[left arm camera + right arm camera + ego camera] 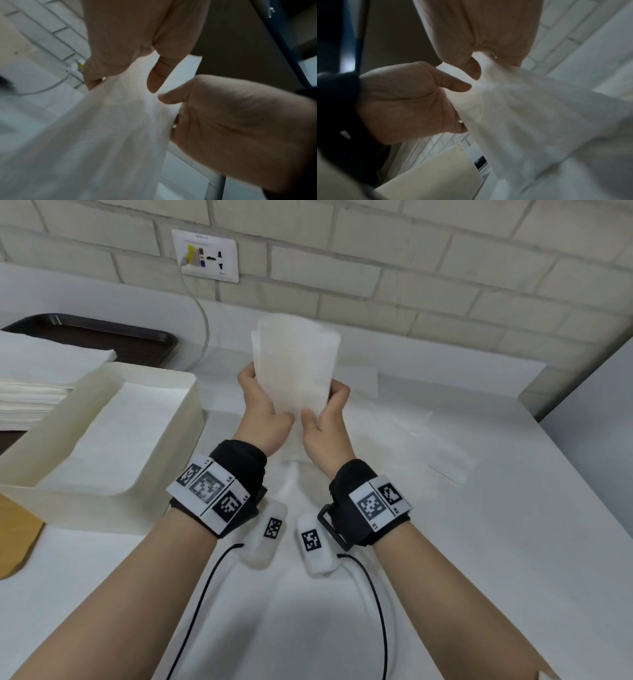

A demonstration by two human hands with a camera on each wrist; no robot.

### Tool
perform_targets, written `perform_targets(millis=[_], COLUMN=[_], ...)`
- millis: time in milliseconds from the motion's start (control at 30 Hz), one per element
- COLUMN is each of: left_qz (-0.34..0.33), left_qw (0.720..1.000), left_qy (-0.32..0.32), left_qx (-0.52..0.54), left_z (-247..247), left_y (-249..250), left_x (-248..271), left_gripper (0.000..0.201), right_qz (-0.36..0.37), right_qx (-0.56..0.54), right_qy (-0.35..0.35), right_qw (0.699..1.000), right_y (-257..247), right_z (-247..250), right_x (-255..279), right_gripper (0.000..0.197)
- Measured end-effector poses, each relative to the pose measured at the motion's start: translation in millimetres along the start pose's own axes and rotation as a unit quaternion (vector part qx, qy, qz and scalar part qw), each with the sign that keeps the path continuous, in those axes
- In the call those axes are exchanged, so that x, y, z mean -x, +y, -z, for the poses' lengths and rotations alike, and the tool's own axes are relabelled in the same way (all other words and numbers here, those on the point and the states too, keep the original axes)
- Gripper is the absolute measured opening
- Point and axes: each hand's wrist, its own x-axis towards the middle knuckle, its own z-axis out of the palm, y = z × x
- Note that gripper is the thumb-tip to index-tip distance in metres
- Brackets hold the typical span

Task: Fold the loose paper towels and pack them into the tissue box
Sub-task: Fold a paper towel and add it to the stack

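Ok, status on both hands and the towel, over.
Left hand and right hand both pinching the paper towel, held upright above the table. Tissue box open at left, towels inside. Nothing blocking the way.

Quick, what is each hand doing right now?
Left hand: fingers grip the white folded paper towel.
Right hand: fingers grip the same towel, opposite edge.
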Motion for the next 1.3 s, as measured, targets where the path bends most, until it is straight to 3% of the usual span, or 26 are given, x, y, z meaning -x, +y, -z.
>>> perform_targets(millis=[200, 333, 467, 533, 633, 733, 833, 933, 1033, 1133, 1300], left_qz=[0.065, -0.041, -0.132, -0.109, 0.010, 0.065, 0.000, -0.066, -0.058, -0.047, -0.074], left_qw=[0.998, 0.997, 0.986, 0.992, 0.998, 0.991, 0.996, 0.997, 0.994, 0.996, 0.992], left_qy=[0.019, 0.059, 0.090, 0.070, 0.000, 0.001, 0.039, 0.006, -0.031, 0.004, -0.001], left_qx=[0.014, 0.029, 0.036, 0.001, -0.057, -0.116, -0.083, -0.045, -0.082, -0.072, -0.099], left_z=[2, -2, 0, 2, 3, 3, 1, 6, 9, 7, 1], left_y=[-14, -1, 6, -1, -9, -14, -11, -5, -6, -6, -11], left_x=[-4, 0, -5, -8, -7, -9, -9, -10, -10, -11, -13], left_gripper=[0.054, 0.040, 0.046, 0.050, 0.054, 0.043, 0.030, 0.035, 0.043, 0.042, 0.046], right_qz=[-0.055, -0.008, 0.064, 0.041, -0.013, -0.066, -0.050, 0.010, -0.009, -0.048, 0.031], right_qx=[-0.049, -0.053, -0.048, -0.028, 0.009, 0.036, 0.020, -0.028, -0.074, -0.004, 0.041], right_qy=[-0.010, 0.034, 0.063, 0.057, 0.028, 0.012, 0.051, 0.111, 0.103, 0.056, 0.107], right_qw=[0.997, 0.998, 0.995, 0.997, 0.999, 0.997, 0.997, 0.993, 0.992, 0.997, 0.993], right_y=[13, 1, -9, -5, 6, 9, 2, -8, -10, -7, -8], right_z=[0, -2, 0, -2, -5, -4, 0, 6, 11, 9, 0], right_x=[0, -4, -7, -4, 0, 0, -3, -8, -13, -9, -6], right_gripper=[0.022, 0.020, 0.026, 0.026, 0.023, 0.024, 0.020, 0.022, 0.031, 0.037, 0.023])
